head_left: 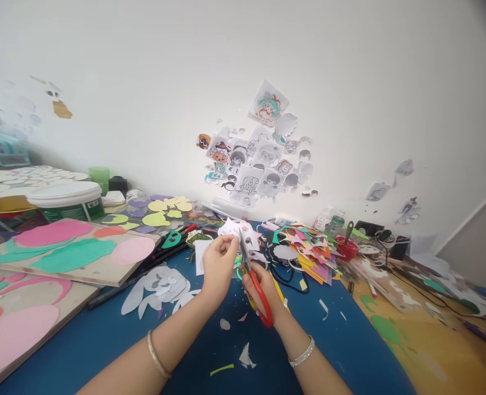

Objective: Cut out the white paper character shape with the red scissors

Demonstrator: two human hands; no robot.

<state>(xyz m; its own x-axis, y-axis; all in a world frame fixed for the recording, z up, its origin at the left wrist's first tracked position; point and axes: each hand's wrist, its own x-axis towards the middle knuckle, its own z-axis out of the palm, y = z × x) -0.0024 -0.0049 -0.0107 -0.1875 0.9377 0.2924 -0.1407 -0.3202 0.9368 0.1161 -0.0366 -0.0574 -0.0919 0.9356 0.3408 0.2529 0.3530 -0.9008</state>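
Pinching jagged white paper (229, 227) with my remote left hand (219, 264), presumably for steadiness, I grip red-handled metal scissors (263, 298) in my right hand (272, 288).

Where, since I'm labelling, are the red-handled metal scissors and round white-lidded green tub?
Red-handled metal scissors (262, 298): head view, on the red handle.
Round white-lidded green tub (64, 192): head view, on the lid.

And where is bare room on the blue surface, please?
Mostly bare blue surface lies between the right forearm and yellow tabletop, also between the left forearm and boards. Scraps lie between the forearms; paper piles crowd beyond the scissors.
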